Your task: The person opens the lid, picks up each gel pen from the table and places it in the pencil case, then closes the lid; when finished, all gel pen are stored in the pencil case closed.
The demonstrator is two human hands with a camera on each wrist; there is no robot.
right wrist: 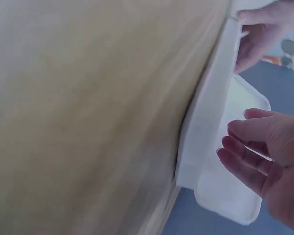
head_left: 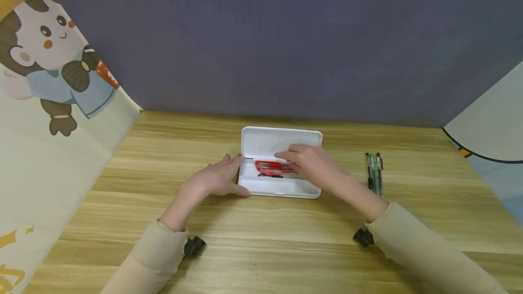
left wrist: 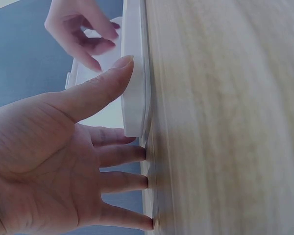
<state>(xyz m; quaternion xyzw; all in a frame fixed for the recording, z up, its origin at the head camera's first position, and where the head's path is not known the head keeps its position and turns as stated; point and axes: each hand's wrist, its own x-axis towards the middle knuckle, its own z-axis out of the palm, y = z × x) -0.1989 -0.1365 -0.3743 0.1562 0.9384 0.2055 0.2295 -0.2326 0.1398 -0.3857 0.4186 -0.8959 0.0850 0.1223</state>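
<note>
Plain beige sleeves [head_left: 429, 253] at seven and five o'clock (the left creased) each show a black wrist camera [head_left: 194, 247].

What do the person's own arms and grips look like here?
The left sleeve and right sleeve are plain pale beige. A small black device shows at each cuff: left device and right device. The left grip and right grip are ungloved human hands; no rings or cables show.

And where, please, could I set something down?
The tan wooden tabletop is bare between the beige sleeves, before the open white rectangular case, and left of the left hand. Crowded: the case, with red pens and the right hand above.
</note>
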